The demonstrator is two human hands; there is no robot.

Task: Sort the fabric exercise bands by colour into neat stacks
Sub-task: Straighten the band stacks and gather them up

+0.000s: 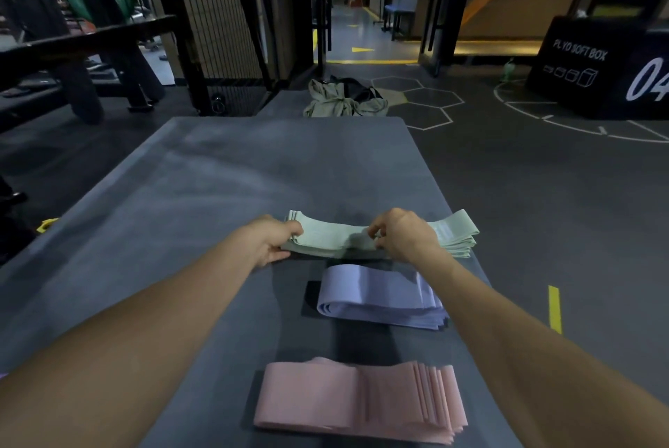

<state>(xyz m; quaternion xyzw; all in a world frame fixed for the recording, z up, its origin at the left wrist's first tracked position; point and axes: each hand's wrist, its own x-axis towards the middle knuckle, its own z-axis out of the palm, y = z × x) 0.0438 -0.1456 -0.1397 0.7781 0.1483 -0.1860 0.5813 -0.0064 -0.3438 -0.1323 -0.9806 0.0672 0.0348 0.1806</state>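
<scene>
1. Three stacks lying in a row on the grey mat, sorted by colour: green bands farthest from the camera, lilac bands in the middle, pink bands nearest.
2. Gripping the left end of the green stack with the left hand, thumb curled on top, fingers tucked under the edge.
3. Pinching the top green layer near its middle with the right hand, fingers curled down onto the fabric.
4. Lying flat and folded, every band a wide loop of matt cloth; fanning slightly at the right end of each stack, layered edges showing. Lilac and pink stacks each sitting on a dark patch of the mat, apart from one another and touched by neither hand.
5. Showing a pale printed patch on the top green band, right of the right hand, too blurred for reading.
6. Resting beyond the mat's far edge, a crumpled grey-green garment on the floor.
7. Reading "PLYO SOFT BOX" in white on the black box at far right, with four small box outlines beneath and a large "04" partly cut off by the frame.
</scene>
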